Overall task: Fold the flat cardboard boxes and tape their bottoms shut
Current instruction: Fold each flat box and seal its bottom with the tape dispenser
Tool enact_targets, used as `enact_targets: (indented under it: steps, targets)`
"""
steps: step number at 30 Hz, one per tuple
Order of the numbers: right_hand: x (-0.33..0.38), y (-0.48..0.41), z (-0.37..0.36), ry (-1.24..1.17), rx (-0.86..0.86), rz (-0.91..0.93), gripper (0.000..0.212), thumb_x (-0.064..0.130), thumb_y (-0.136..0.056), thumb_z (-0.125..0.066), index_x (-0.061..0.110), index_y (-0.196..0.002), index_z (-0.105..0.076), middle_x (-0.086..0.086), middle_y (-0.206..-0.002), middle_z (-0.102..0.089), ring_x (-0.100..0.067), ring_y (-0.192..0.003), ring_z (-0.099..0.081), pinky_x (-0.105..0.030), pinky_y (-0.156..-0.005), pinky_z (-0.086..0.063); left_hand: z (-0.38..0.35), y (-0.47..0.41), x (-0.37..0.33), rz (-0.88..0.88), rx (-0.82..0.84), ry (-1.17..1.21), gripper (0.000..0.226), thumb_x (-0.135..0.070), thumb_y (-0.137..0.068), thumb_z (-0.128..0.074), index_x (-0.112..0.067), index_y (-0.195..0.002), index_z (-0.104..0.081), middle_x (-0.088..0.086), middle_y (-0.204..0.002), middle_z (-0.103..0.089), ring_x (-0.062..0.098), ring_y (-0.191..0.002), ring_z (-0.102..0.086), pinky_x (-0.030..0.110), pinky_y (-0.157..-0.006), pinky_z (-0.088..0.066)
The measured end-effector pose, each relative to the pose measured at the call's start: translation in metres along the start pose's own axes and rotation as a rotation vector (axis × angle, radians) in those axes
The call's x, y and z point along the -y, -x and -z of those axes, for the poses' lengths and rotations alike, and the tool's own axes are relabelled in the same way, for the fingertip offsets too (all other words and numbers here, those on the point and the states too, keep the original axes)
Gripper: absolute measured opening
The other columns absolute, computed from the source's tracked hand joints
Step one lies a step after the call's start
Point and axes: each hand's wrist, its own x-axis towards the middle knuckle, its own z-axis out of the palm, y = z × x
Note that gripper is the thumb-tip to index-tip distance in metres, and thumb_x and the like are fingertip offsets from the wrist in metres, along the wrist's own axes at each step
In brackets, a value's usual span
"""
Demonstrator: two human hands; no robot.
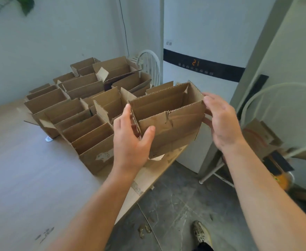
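Note:
An opened brown cardboard box [172, 122] hangs upright above the table's right edge, its top flaps open toward me. My left hand [130, 140] grips its left end, thumb on the front wall and fingers behind the corner. At the box's right end is my right hand [221, 120], fingers loosely spread and touching the end wall. Several folded boxes [87, 113] stand packed in rows on the wooden table [21, 169].
A white chair [149, 64] stands behind the boxes. A tall white appliance with a black display band [202, 67] fills the right. Another white chair [275, 98] with cardboard pieces sits at far right. My foot [202, 232] rests on the grey floor.

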Motion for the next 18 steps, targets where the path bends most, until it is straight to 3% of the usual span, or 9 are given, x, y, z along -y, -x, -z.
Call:
enact_targets:
  steps: [6,9,13,18]
  targets:
    - [-0.011,-0.100,0.088,0.032,-0.062,0.049,0.033,0.041,-0.093,-0.051,0.027,-0.116,-0.071,0.008,-0.110,-0.070,-0.010,-0.111,-0.062,-0.041,-0.104,-0.048,-0.132,-0.039,-0.038,0.045,0.079,0.054,0.085,-0.037,-0.091,-0.067,-0.026,-0.157,-0.014,-0.007,-0.146,-0.034,0.004,-0.129,-0.039,0.027,-0.110,-0.036]
    - [-0.022,-0.152,0.120,0.075,-0.018,0.036,0.027,0.036,-0.095,-0.052,0.031,-0.115,-0.069,0.009,-0.113,-0.069,-0.007,-0.111,-0.060,-0.030,-0.096,-0.047,-0.191,-0.060,-0.051,0.125,0.057,0.054,0.086,-0.035,-0.091,-0.067,-0.023,-0.158,-0.014,-0.005,-0.146,-0.035,0.011,-0.134,-0.039,0.027,-0.112,-0.034]
    - [-0.046,-0.207,0.139,0.159,0.131,-0.015,0.025,0.033,-0.098,-0.054,0.029,-0.120,-0.065,0.010,-0.115,-0.066,-0.006,-0.110,-0.060,-0.028,-0.095,-0.047,-0.239,-0.086,-0.049,0.243,0.033,-0.012,0.084,-0.034,-0.093,-0.065,-0.022,-0.158,-0.012,-0.004,-0.156,-0.030,0.011,-0.142,-0.030,0.018,-0.104,-0.021]
    - [-0.085,-0.254,0.134,0.316,0.354,-0.065,0.021,0.035,-0.099,-0.055,0.031,-0.120,-0.055,0.021,-0.112,-0.058,-0.001,-0.109,-0.055,-0.026,-0.094,-0.044,-0.271,-0.105,-0.022,0.347,0.020,-0.165,0.086,-0.036,-0.093,-0.065,-0.020,-0.158,-0.011,0.000,-0.160,-0.026,0.016,-0.144,-0.030,0.023,-0.107,-0.025]
